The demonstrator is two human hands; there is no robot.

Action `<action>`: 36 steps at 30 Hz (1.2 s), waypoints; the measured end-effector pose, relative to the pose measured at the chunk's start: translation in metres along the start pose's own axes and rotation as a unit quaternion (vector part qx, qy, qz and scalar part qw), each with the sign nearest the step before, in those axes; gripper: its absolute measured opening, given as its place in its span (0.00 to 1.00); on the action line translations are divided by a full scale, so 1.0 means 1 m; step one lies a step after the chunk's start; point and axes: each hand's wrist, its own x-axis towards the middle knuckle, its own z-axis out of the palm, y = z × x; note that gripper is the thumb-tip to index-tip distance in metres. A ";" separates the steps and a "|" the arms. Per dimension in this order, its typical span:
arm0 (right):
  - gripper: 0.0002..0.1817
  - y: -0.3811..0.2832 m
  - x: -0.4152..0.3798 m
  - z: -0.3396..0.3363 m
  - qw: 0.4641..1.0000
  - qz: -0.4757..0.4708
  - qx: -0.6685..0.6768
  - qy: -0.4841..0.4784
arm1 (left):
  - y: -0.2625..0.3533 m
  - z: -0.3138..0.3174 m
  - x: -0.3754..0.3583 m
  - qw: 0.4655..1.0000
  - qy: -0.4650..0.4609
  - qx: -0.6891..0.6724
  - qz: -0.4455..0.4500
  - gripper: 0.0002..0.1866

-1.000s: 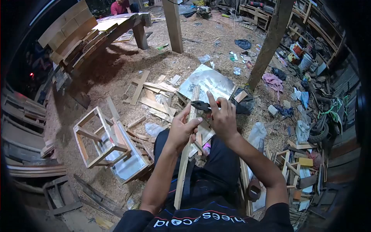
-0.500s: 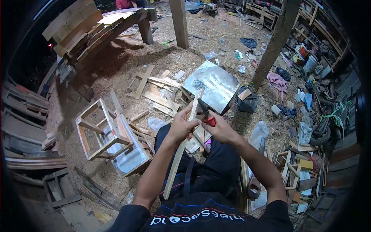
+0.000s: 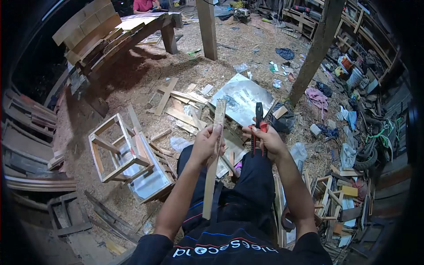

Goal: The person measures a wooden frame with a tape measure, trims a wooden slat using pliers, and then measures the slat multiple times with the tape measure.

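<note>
A long thin wooden strip (image 3: 212, 183) stands nearly upright in my view, and my left hand (image 3: 207, 143) is wrapped round its upper part. To the right, my right hand (image 3: 268, 140) grips red-handled pliers (image 3: 259, 115), their dark jaws pointing away from me. Hand and pliers are apart from the strip. Beyond both hands lies a metal-topped panel (image 3: 244, 98), spotted with pale marks. Whether the pliers' jaws hold anything is too small to tell.
A small wooden frame (image 3: 119, 148) rests on another metal-topped piece at the left. Scrap wood (image 3: 183, 115) and shavings cover the ground. Two posts (image 3: 206, 31) rise ahead. Another person (image 3: 143, 5) is at the far bench. Clutter lines the right side.
My hands have moved apart. The pliers have moved right, away from the strip, and now point forward. The strip has turned more upright.
</note>
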 end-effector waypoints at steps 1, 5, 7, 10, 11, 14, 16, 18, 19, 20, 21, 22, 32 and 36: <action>0.23 0.006 0.002 -0.003 0.999 0.018 -0.034 0.005 | -0.001 0.002 -0.001 1.000 -0.004 0.003 0.022 0.14; 0.19 0.005 -0.010 0.007 0.993 0.054 -0.104 0.029 | -0.001 0.014 -0.005 0.997 0.040 0.032 0.049 0.16; 0.16 0.004 -0.012 0.011 0.992 0.003 -0.128 0.013 | -0.002 0.015 -0.006 0.997 0.057 0.039 0.042 0.17; 0.16 -0.006 -0.018 0.019 0.999 0.013 -0.026 0.026 | -0.006 0.014 -0.009 0.999 0.047 0.011 0.009 0.19; 0.16 -0.006 -0.018 0.020 0.999 0.013 -0.028 0.025 | -0.006 0.016 -0.011 0.999 0.038 0.010 0.021 0.18; 0.17 -0.007 -0.023 0.022 0.999 -0.022 0.001 0.042 | -0.002 0.029 -0.014 0.992 0.070 0.056 0.090 0.15; 0.16 -0.011 -0.029 0.026 0.999 -0.029 0.018 0.029 | 0.003 0.031 -0.017 0.989 0.070 0.069 0.110 0.15; 0.16 -0.008 -0.032 0.027 0.999 -0.028 0.020 0.029 | 0.002 0.032 -0.017 0.986 0.071 0.083 0.129 0.15; 0.16 -0.006 -0.033 0.027 0.999 -0.027 0.022 0.027 | 0.001 0.031 -0.016 0.985 0.077 0.079 0.134 0.15; 0.16 -0.004 -0.034 0.028 0.999 -0.026 0.022 0.028 | -0.001 0.031 -0.016 0.984 0.083 0.075 0.139 0.15; 0.16 -0.002 -0.034 0.029 0.999 -0.022 0.026 0.037 | -0.002 0.031 -0.016 0.984 0.084 0.075 0.138 0.15; 0.16 0.000 -0.034 0.031 0.998 -0.018 0.029 0.046 | -0.003 0.031 -0.017 0.986 0.084 0.070 0.128 0.15; 0.16 0.005 -0.029 0.044 0.998 -0.065 0.005 0.018 | -0.020 0.018 -0.017 0.994 0.046 0.030 0.096 0.13; 0.16 0.027 -0.022 0.036 0.998 -0.023 0.037 0.037 | -0.052 -0.007 -0.004 0.997 -0.023 -0.073 0.027 0.32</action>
